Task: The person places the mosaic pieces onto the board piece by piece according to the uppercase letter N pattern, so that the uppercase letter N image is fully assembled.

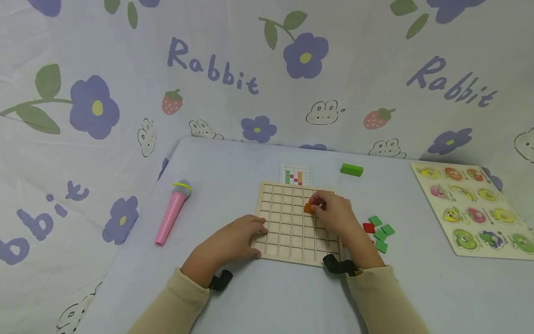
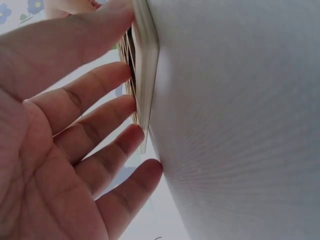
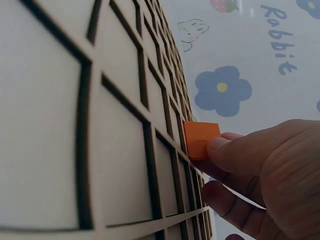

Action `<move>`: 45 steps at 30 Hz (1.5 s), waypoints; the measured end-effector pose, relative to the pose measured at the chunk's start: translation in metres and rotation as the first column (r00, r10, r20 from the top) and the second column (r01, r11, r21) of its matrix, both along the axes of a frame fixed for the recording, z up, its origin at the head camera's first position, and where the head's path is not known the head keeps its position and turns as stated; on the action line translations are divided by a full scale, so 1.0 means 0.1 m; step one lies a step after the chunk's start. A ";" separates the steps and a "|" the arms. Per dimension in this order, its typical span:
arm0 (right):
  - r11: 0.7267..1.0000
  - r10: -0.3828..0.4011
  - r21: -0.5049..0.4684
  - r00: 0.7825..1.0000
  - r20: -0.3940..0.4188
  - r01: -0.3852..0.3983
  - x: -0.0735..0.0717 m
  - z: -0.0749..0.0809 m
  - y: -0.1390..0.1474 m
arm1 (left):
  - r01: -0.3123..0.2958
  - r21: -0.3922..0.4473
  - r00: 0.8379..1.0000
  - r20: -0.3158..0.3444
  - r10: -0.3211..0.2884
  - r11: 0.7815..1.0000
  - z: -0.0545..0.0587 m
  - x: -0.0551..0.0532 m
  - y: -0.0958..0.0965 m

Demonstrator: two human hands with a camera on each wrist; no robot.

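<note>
A wooden grid board (image 1: 285,227) of square cells lies on the table before me. Between thumb and fingers, my right hand (image 1: 333,213) pinches an orange square tile (image 3: 201,140), its edge at the board's upper right cells. My left hand (image 1: 235,239) rests at the board's left edge with fingers fairly straight; in the left wrist view the thumb and fingertips (image 2: 127,103) touch the board's side. Just beyond the board lies a small pattern card (image 1: 295,174) with green, red and orange squares.
Several green tiles (image 1: 388,229) and a red tile (image 1: 369,228) lie right of the board, partly behind my right wrist. A green block (image 1: 352,170) sits farther back. A pink toy microphone (image 1: 172,215) lies at left, a fruit puzzle board (image 1: 471,204) at far right.
</note>
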State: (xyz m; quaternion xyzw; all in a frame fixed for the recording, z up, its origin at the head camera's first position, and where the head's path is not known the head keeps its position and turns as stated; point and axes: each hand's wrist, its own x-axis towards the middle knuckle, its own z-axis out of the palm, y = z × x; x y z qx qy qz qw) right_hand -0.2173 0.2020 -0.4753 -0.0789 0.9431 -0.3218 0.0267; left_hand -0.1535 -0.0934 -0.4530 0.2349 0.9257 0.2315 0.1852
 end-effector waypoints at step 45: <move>0.976 -0.001 0.216 1.000 0.002 0.001 0.61 0.03 0.82 | 0.010 -0.011 1.000 -0.016 -0.010 1.000 0.03 0.03 0.03</move>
